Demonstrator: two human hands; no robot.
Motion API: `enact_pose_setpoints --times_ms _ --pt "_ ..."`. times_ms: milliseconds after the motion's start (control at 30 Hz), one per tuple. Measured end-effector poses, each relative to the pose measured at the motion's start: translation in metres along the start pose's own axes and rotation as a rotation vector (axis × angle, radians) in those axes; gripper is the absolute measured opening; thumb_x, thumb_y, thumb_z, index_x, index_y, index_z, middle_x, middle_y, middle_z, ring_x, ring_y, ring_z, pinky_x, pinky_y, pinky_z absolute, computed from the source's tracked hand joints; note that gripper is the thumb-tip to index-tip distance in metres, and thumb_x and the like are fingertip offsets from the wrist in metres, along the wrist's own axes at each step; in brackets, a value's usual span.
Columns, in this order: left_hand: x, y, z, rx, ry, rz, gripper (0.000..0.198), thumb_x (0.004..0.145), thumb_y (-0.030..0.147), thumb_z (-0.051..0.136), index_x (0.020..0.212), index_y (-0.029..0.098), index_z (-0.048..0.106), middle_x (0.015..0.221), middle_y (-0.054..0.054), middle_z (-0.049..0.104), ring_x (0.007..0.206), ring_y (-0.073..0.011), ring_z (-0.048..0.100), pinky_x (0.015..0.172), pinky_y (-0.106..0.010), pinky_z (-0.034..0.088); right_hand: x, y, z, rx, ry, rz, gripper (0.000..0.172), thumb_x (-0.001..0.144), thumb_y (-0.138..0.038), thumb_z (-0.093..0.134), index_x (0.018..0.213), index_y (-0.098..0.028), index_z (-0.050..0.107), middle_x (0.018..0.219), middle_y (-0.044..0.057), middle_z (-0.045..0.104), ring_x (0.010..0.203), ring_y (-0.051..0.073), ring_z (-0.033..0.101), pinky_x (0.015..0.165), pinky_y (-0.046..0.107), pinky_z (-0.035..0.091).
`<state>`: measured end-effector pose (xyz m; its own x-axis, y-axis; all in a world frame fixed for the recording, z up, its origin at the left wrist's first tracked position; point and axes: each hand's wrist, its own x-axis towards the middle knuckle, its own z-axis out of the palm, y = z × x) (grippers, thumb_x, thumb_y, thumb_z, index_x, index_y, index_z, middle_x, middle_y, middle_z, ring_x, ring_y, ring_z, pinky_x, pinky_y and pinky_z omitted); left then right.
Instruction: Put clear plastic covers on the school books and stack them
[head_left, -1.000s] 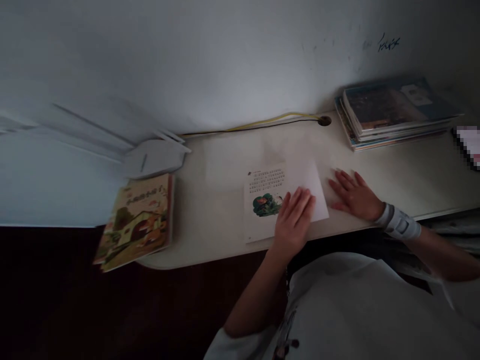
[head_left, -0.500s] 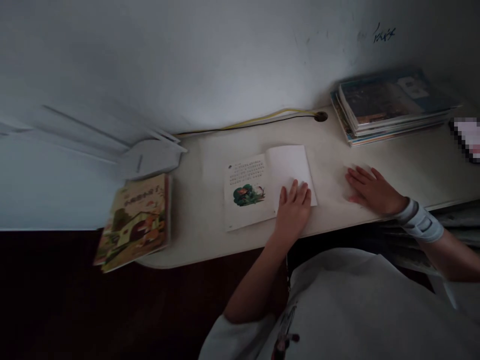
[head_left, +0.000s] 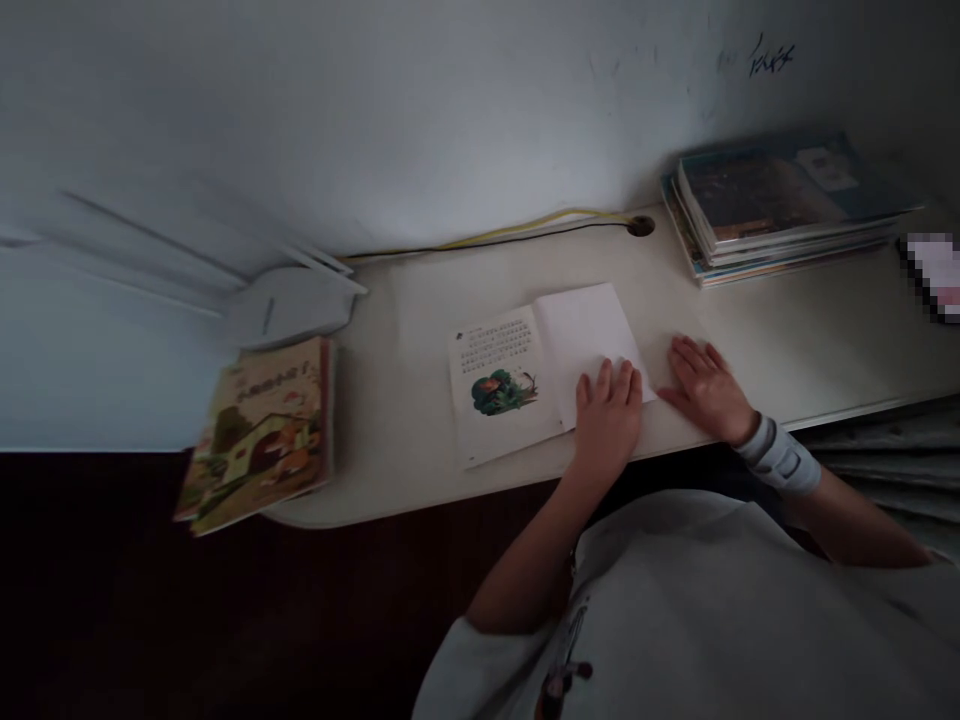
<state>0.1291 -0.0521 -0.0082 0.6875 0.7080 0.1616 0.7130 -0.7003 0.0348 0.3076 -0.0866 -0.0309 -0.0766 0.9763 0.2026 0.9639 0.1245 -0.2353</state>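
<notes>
An open booklet [head_left: 502, 435] lies on the white desk [head_left: 397, 400], its left page showing printed text and a green plant picture, its right page blank. My left hand [head_left: 609, 420] rests flat on the lower right part of the blank page, fingers apart. Just right of the booklet, my right hand [head_left: 706, 390] lies palm down on the desk, thumb pointing toward the page's corner, holding nothing. A grey band [head_left: 780, 455] circles my right wrist.
Picture books [head_left: 262, 440] overhang the desk's left end, beside a white device [head_left: 292, 305]. A stack of books [head_left: 780, 200] stands at the back right, near a pixelated object [head_left: 934, 270]. Yellow and black cables [head_left: 525, 228] run along the wall to a hole.
My right hand has moved left, closer to the booklet. My left hand and the blank page's lower edge have shifted slightly right.
</notes>
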Motion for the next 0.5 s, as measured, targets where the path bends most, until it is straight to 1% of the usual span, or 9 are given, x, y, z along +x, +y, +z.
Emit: enact_pose_setpoints --times_ms 133,267,333,400,500 --pt "0.004 0.019 0.004 -0.020 0.040 -0.027 0.038 0.093 0.016 0.041 0.128 0.018 0.057 0.138 -0.013 0.054 0.130 -0.0324 0.045 0.099 -0.057 0.039 0.001 0.011 0.003 0.131 0.011 0.017 0.054 0.090 -0.025 0.042 0.141 -0.009 0.040 0.140 0.020 0.048 0.135 0.028 0.040 0.109 0.052 0.035" --pt "0.008 0.029 0.009 -0.029 0.063 -0.045 0.039 0.094 0.018 0.038 0.128 0.017 0.057 0.136 -0.013 0.056 0.124 -0.0310 0.050 0.095 -0.054 0.043 0.001 0.019 -0.001 0.198 0.049 0.020 0.056 0.088 -0.024 0.042 0.141 -0.004 0.038 0.139 0.021 0.049 0.133 0.026 0.043 0.107 0.047 0.041" --pt "0.008 0.029 0.010 -0.039 0.060 -0.037 0.039 0.095 0.018 0.038 0.128 0.018 0.057 0.135 -0.012 0.057 0.121 -0.0301 0.052 0.093 -0.052 0.044 0.000 0.024 -0.005 0.164 0.094 0.054 0.053 0.088 -0.025 0.043 0.138 -0.005 0.043 0.137 0.020 0.051 0.130 0.027 0.045 0.105 0.046 0.042" --pt "0.007 0.027 0.010 -0.045 0.057 -0.030 0.040 0.094 0.018 0.038 0.129 0.018 0.057 0.134 -0.013 0.057 0.120 -0.0297 0.052 0.092 -0.052 0.044 -0.001 0.028 -0.009 0.093 0.130 0.091 0.046 0.088 -0.024 0.044 0.130 -0.008 0.052 0.132 0.018 0.055 0.126 0.028 0.049 0.104 0.047 0.042" --pt "0.004 0.023 0.009 -0.044 0.061 -0.022 0.040 0.093 0.016 0.039 0.128 0.018 0.058 0.134 -0.014 0.057 0.119 -0.0290 0.052 0.093 -0.051 0.043 -0.003 0.031 -0.015 -0.009 0.138 0.100 0.036 0.090 -0.022 0.040 0.117 -0.012 0.062 0.126 0.016 0.061 0.119 0.026 0.054 0.103 0.044 0.042"
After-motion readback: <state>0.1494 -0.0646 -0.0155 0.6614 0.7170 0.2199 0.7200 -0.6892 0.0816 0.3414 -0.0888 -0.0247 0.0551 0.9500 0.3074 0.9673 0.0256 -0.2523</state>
